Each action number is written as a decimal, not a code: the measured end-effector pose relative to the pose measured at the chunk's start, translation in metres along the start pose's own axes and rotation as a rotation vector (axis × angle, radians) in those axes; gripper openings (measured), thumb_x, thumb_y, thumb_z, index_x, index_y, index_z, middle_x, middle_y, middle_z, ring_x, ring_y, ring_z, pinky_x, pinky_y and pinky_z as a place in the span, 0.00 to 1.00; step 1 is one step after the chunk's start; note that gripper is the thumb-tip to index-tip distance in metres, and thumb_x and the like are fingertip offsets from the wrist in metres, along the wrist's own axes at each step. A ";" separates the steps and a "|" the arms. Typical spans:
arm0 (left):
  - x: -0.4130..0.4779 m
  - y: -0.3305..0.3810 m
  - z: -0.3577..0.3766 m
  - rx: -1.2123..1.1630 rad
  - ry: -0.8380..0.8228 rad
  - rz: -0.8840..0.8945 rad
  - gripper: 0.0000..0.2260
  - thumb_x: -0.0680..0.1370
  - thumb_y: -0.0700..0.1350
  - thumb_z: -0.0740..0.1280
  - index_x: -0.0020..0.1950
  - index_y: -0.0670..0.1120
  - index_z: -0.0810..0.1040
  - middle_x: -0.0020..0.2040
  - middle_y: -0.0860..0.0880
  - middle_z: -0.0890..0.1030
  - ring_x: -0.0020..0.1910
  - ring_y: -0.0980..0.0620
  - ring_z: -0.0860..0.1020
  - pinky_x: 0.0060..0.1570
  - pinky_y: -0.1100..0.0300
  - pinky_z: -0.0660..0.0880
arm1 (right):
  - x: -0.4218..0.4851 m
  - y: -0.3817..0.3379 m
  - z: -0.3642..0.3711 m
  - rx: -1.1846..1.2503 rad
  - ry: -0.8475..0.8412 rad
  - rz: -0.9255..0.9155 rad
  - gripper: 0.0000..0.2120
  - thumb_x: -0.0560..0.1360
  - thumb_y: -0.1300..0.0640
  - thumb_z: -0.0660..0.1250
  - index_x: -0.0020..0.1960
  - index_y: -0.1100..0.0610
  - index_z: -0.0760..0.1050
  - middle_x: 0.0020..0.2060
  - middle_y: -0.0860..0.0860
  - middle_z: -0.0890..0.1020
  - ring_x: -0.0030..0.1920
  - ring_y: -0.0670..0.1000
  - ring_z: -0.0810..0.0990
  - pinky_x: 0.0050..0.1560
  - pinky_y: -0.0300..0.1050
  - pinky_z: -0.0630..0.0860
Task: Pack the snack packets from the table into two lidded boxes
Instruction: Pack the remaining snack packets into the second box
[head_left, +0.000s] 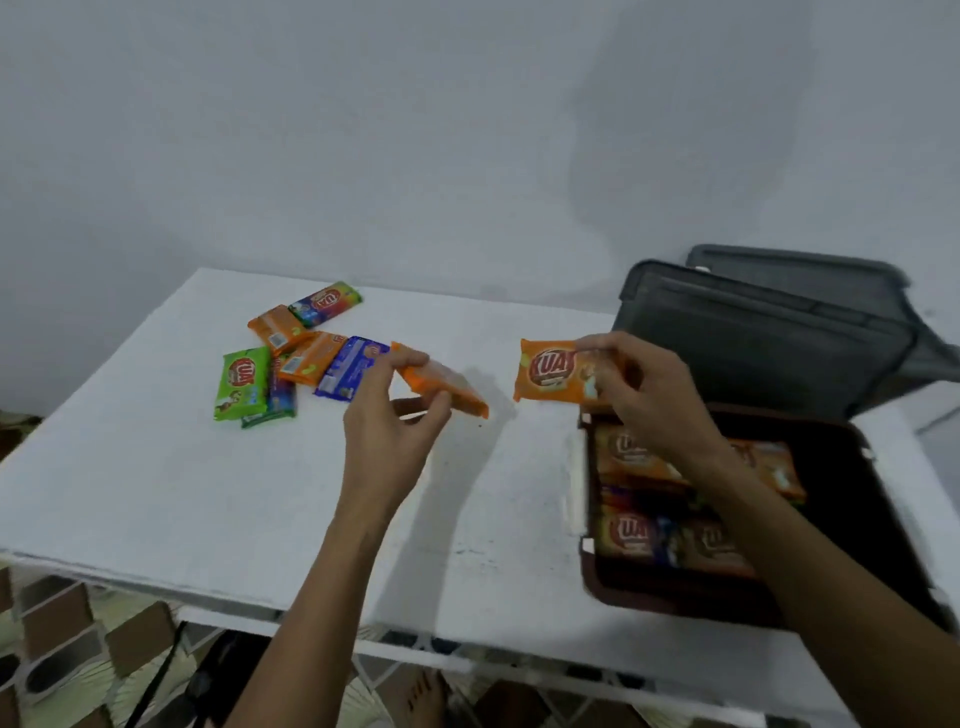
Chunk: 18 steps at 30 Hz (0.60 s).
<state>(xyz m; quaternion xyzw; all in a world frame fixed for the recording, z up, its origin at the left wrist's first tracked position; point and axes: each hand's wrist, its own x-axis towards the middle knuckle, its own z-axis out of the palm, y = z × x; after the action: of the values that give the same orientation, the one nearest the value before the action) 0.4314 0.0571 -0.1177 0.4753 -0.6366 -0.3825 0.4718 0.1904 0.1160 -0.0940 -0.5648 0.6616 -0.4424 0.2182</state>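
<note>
Hands: two, the left hand (395, 421) and the right hand (649, 400).

Held packets: two, both orange, one per hand: the left orange packet (441, 387) and the right orange packet (550, 371).

Loose packets, centre left of the frame: six can be counted.
- Two orange: rear orange packet (275, 327) and front orange packet (309, 358).
- One green packet (241, 382).
- One blue packet (350, 374).
- One multicoloured packet (324, 302).
- One dark packet (280, 400), partly covered.

Boxes:
- One brown box (675, 605), lower right.
- Two grey parts, upper right: front grey part (753, 343) and rear grey part (789, 270). Whether each is a box or a lid cannot be told.

Packets in the brown box: at least five. Blur prevents an exact count.

Table (156, 467): one.

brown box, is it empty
No, the brown box holds several snack packets lying flat inside it.
</note>
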 end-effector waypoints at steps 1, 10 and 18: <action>-0.006 0.007 0.013 -0.082 -0.022 -0.023 0.16 0.73 0.37 0.71 0.57 0.51 0.74 0.56 0.50 0.79 0.51 0.50 0.81 0.45 0.66 0.78 | -0.016 0.001 -0.020 -0.001 0.006 -0.004 0.10 0.80 0.60 0.61 0.57 0.54 0.79 0.49 0.47 0.81 0.46 0.40 0.81 0.40 0.31 0.77; -0.065 0.030 0.114 -0.289 -0.220 -0.136 0.15 0.74 0.33 0.67 0.58 0.46 0.73 0.56 0.51 0.80 0.55 0.52 0.80 0.49 0.55 0.81 | -0.110 0.045 -0.120 0.172 -0.274 0.296 0.10 0.79 0.59 0.63 0.56 0.48 0.80 0.55 0.49 0.79 0.52 0.50 0.82 0.45 0.48 0.83; -0.081 0.031 0.132 -0.256 -0.171 -0.122 0.14 0.76 0.32 0.65 0.58 0.45 0.73 0.56 0.52 0.78 0.56 0.54 0.79 0.46 0.63 0.79 | -0.111 0.085 -0.086 0.249 -0.481 0.464 0.15 0.77 0.69 0.62 0.58 0.55 0.78 0.62 0.51 0.76 0.53 0.50 0.83 0.48 0.48 0.83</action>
<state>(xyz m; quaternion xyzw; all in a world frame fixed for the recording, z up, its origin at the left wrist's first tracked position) 0.3047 0.1480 -0.1423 0.4149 -0.5904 -0.5276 0.4483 0.1053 0.2468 -0.1445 -0.4564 0.6430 -0.3127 0.5296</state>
